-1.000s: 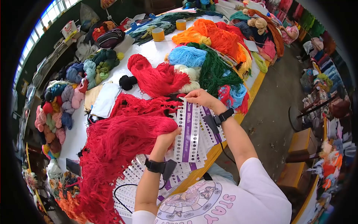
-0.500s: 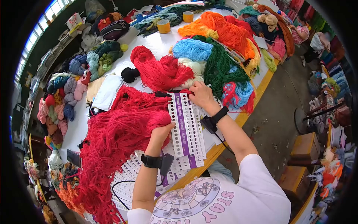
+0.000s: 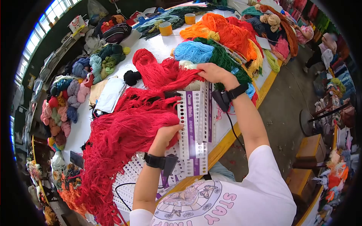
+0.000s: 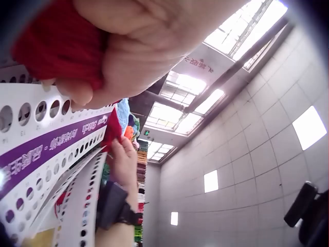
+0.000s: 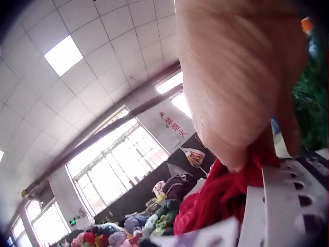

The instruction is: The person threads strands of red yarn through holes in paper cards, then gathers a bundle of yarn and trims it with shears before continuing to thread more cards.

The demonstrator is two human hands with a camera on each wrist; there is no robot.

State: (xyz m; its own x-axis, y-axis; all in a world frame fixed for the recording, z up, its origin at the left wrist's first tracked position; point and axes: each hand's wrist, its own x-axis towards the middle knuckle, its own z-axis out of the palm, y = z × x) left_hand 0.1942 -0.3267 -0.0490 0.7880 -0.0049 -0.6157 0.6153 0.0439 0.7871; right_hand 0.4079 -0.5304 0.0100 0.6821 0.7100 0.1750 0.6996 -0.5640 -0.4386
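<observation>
1. Gripping red yarn (image 3: 126, 132), fingers curled: left hand (image 3: 165, 137), against punched cards (image 3: 191, 132) on desk (image 3: 154, 43).
2. Farther out, right hand (image 3: 217, 73) pinches red strands (image 3: 191, 75).
3. Risk: pulling the hands apart could snag strands in card holes.

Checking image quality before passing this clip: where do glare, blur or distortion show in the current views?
Head: black fisheye corners; the windows at upper left bow and wash out. Left wrist: ceiling lights burn white; the left hand looms close and soft. Right wrist: windows blown out; the right hand crowds the upper right, with a blurred card below.
</observation>
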